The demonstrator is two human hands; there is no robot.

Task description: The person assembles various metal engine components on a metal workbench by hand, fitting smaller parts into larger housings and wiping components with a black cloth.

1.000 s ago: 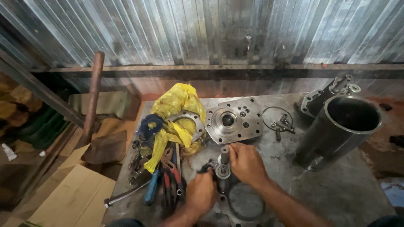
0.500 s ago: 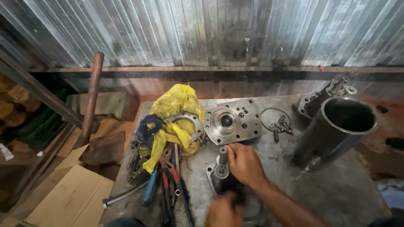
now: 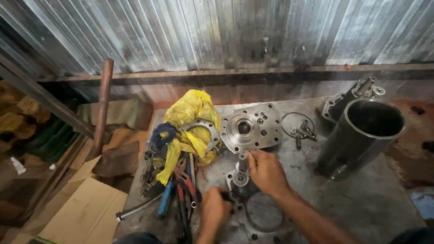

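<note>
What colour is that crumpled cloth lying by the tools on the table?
Bright yellow; the cloth shows best in the head view, left of the round metal plate.

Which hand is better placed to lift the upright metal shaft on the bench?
Probably the right hand: its fingertips already rest at the top of the shaft. The left hand sits lower, at the dark housing near the pliers.

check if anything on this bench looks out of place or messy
A crumpled yellow cloth lies heaped over a metal ring plate and spills onto the jumbled hand tools. Otherwise nothing looks damaged or spilled.
</note>
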